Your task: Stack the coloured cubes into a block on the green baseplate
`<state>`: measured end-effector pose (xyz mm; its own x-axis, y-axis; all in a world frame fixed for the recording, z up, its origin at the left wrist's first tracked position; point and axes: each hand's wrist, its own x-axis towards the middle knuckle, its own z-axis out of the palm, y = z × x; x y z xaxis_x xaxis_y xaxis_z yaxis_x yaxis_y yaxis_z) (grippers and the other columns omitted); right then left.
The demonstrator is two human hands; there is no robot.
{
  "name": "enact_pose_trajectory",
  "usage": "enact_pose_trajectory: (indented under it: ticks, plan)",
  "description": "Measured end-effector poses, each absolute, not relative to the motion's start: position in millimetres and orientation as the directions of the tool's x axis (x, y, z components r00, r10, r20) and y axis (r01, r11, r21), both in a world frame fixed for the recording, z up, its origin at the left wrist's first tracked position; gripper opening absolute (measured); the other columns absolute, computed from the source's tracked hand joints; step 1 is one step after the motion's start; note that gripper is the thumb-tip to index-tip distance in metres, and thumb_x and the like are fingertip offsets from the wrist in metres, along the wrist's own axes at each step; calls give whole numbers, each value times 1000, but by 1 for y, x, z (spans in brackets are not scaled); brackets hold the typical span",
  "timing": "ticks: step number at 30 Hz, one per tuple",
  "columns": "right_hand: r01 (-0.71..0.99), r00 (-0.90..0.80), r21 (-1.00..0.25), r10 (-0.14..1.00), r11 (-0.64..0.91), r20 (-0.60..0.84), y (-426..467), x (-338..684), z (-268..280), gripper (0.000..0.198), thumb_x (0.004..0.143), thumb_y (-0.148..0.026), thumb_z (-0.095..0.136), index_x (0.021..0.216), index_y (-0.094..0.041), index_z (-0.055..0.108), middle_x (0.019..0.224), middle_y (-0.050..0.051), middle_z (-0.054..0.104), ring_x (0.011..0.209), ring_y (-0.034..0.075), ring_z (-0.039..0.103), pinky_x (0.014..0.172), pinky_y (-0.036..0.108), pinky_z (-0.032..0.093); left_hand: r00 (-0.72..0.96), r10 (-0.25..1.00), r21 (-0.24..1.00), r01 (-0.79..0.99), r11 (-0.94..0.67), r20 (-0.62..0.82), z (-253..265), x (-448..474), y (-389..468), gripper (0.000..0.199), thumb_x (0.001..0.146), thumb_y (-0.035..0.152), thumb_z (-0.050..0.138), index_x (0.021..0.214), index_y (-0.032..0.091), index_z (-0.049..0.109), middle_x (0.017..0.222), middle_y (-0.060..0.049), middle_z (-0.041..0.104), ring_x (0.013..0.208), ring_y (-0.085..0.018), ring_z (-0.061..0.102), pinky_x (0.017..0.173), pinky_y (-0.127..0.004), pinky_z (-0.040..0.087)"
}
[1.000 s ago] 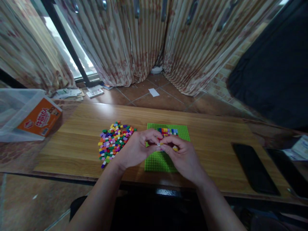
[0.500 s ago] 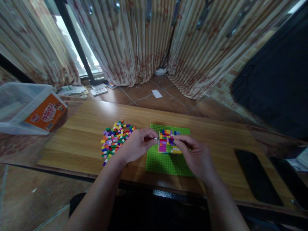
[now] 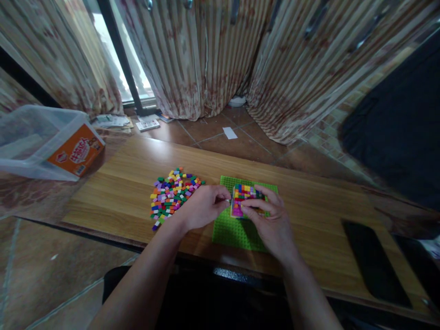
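Note:
A block of many-coloured toy bricks [image 3: 237, 207] stands on a green studded baseplate [image 3: 227, 233]. My left hand [image 3: 206, 206] is at the block's left side, thumb and forefinger pinched on a small white brick [image 3: 228, 200], mostly hidden by the fingertips. From the right, my right hand [image 3: 270, 217] reaches over the block and grips it, thumb and forefinger on its top and the other fingers towards its far side. Its fingers cover much of the block's right half. Beside my left forearm lies a loose pile of small coloured bricks [image 3: 168, 197].
The wooden table [image 3: 120, 183] carries a dark flat slab [image 3: 374, 261] on the right. A clear plastic bin [image 3: 34, 160] with an orange label stands off its left end. Papers [image 3: 147, 123] lie on the floor beyond, before striped curtains [image 3: 185, 68].
My right hand has shifted left across the block, its fingers now spread over the top. The left hand keeps its pinch at the block's left side. The camera view has turned slightly.

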<state>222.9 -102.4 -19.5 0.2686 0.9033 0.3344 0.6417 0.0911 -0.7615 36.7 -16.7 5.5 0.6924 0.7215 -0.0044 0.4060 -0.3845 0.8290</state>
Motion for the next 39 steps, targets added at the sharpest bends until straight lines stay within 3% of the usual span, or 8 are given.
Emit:
enact_pose_trajectory:
  ticks: [9, 16, 20, 28, 34, 39]
  plan:
    - [591, 354, -806, 887, 33, 296, -103, 214, -28, 5, 79, -37, 76, 80, -34, 79, 139, 3, 57, 130, 31, 48, 110, 60, 33, 724, 689, 827, 381, -414, 11, -2, 42, -20, 15, 84, 12, 52, 81, 15, 67, 70, 0, 65, 64, -12, 56, 62, -22, 41]
    - [519, 401, -854, 871, 41, 285, -102, 211, -32, 10, 77, -37, 77, 84, -30, 78, 141, 4, 54, 130, 29, 50, 110, 57, 36, 712, 702, 810, 407, -423, 10, -3, 44, -23, 15, 84, 13, 54, 83, 15, 69, 73, -1, 68, 65, -13, 58, 64, -23, 43]
    - [499, 414, -866, 868, 37, 275, -102, 210, -32, 17, 76, -36, 77, 91, -29, 76, 141, 5, 53, 131, 28, 50, 110, 55, 36, 707, 707, 799, 423, -428, 5, -3, 45, -24, 15, 83, 12, 54, 83, 15, 68, 72, -1, 68, 64, -13, 58, 63, -23, 42]
    - [471, 427, -882, 870, 17, 245, -100, 208, -29, 14, 73, -34, 77, 84, -26, 74, 139, 7, 53, 129, 29, 51, 110, 53, 36, 696, 718, 778, 442, -447, 18, 0, 47, -27, 13, 82, 11, 55, 79, 15, 66, 70, -1, 66, 64, -13, 57, 62, -23, 40]
    - [487, 424, -873, 867, 23, 260, -99, 208, -29, 14, 73, -36, 77, 81, -25, 74, 139, 7, 55, 129, 29, 51, 110, 52, 35, 716, 698, 809, 394, -435, 26, -2, 44, -25, 14, 84, 12, 54, 78, 15, 66, 70, 0, 65, 64, -12, 57, 63, -23, 41]
    - [486, 438, -873, 854, 37, 279, -101, 211, -26, 18, 77, -37, 75, 91, -26, 75, 134, 8, 60, 124, 27, 56, 108, 51, 38, 707, 707, 848, 353, -395, 35, 4, 36, -19, 18, 87, 14, 51, 84, 15, 69, 74, 0, 66, 68, -12, 58, 65, -23, 42]
